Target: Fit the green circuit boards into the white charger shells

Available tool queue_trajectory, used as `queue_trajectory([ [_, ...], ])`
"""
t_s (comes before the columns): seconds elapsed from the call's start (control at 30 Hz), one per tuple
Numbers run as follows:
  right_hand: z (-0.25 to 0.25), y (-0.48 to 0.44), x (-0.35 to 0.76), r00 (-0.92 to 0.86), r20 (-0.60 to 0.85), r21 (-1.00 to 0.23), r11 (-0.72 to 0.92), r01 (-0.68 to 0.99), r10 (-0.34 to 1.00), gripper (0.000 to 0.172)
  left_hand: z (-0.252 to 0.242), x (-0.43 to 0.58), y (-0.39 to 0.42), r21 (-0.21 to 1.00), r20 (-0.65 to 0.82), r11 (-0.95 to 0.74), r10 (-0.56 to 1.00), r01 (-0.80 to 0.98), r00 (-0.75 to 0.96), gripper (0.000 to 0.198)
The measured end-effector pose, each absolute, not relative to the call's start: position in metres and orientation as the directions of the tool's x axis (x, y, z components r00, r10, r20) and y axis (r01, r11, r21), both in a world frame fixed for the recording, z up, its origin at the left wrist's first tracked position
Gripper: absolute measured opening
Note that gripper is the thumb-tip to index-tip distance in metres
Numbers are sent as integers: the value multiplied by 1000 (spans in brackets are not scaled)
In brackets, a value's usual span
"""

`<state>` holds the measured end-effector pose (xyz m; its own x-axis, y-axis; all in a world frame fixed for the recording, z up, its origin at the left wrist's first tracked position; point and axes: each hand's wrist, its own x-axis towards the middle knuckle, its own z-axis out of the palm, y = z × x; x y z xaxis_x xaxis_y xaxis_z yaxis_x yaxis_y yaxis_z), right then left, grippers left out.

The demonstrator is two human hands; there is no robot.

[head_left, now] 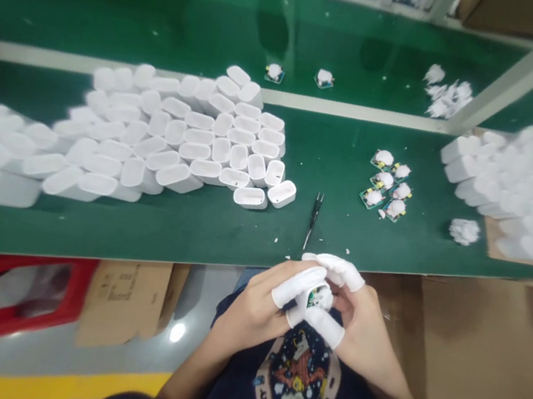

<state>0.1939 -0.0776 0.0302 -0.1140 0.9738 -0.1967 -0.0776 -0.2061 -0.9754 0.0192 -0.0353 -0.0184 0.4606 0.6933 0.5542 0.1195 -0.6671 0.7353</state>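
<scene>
Left of the tweezers [313, 220], white cases [71, 155] blur and run off the frame; right of them, more cases [517, 178] do too. The left hand [254, 309] and right hand [367, 330] hide most of the small board [318, 295], its parts too small to tell

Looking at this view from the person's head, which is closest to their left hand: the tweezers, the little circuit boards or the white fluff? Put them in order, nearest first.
From the left hand:
1. Tweezers, lying on the green bench just ahead of the hands.
2. Little circuit boards, grouped on the bench further right.
3. White fluff, furthest right, near the bench's front edge.
</scene>
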Motion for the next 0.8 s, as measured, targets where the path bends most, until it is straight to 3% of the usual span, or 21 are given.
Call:
queue_trajectory([
  [0.13,27,-75,196,-115,-237,-964,-248,-92,965,61,-15,18,-39,763,514,-629,730,148,450,52],
  [0.33,21,-73,216,-321,-210,-858,-332,-392,923,52,-13,21,-39,842,491,-538,737,-36,464,64],
  [0.5,17,-71,217,-311,-252,-874,-353,-333,917,64,-14,22,-37,853,471,-521,732,-43,492,67],
  [0.7,27,-68,208,-303,-208,-878,-314,-361,930,45,-8,22,-38,819,492,-573,723,22,485,69],
  [0.8,28,-65,206,-304,-207,-902,-301,-308,930,46,-10,21,-38,809,493,-585,731,60,472,65],
])
